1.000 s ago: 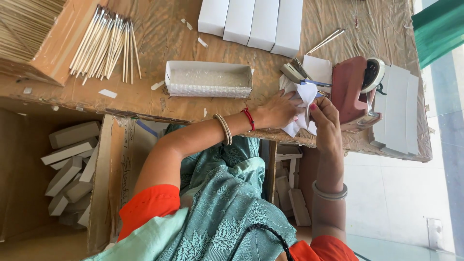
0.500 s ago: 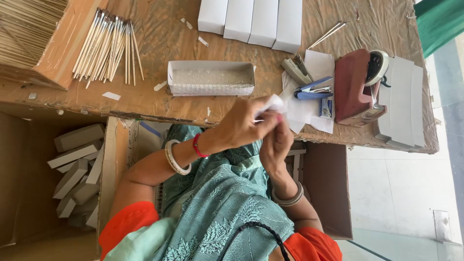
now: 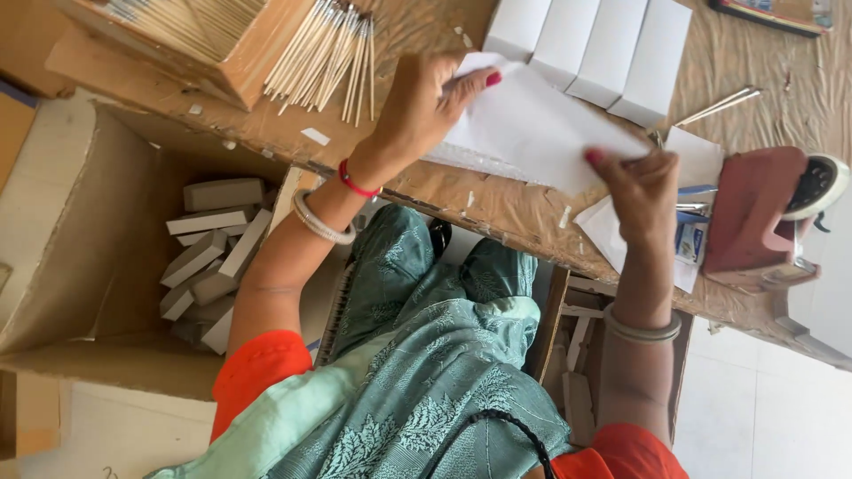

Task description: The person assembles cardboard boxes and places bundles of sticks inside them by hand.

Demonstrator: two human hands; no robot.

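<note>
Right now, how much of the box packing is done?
Done, it seems: a heap of small boxes lies in the cardboard carton. In hand: the left hand and right hand hold a white paper sheet stretched out. Left: thin sticks and a row of white boxes wait on the table.

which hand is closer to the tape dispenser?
Right. The right hand holds the white paper just beside the red tape dispenser; the left hand grips the paper's far end, near the stick bundle.

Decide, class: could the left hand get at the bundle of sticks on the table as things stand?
Probably yes: the left hand lies right beside the bundle of sticks, nothing between them. But both hands grip the white paper sheet, so it must let go first.
</note>
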